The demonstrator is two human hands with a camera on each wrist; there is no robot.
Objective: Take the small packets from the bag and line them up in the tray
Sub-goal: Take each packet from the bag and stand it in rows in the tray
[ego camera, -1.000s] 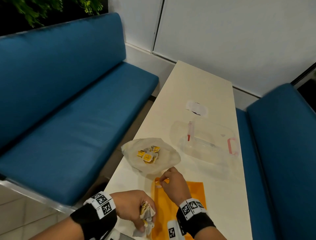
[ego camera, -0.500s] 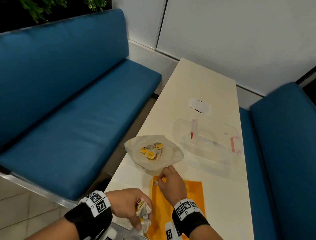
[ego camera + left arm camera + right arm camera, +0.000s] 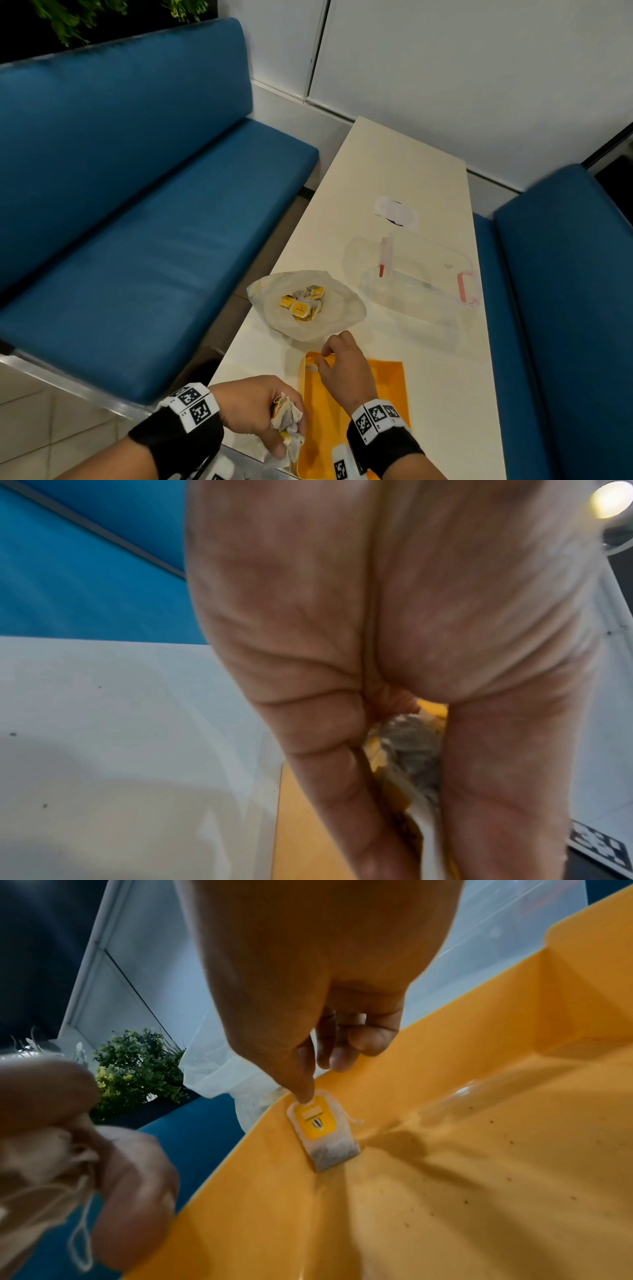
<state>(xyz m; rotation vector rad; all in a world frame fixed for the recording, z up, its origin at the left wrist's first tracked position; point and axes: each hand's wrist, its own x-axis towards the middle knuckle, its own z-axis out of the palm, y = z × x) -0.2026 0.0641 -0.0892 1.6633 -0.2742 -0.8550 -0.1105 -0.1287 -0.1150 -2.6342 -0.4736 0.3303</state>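
A white plastic bag lies open on the table with several yellow-labelled packets in it. Nearer me lies the orange tray. My right hand is at the tray's far left corner. In the right wrist view one straight fingertip presses the top of a single packet that leans against the tray wall, while the other fingers are curled clear of it. My left hand grips a bunch of packets just left of the tray, also seen in the left wrist view as packets.
A clear plastic box with pink latches stands beyond the tray on the right. A white paper scrap lies farther back. Blue benches flank the table on the left and right. The table's left edge runs close to my left hand.
The head view has shifted a little. Both hands keep their places: the right at the tray's corner, the left still gripping the bunch.
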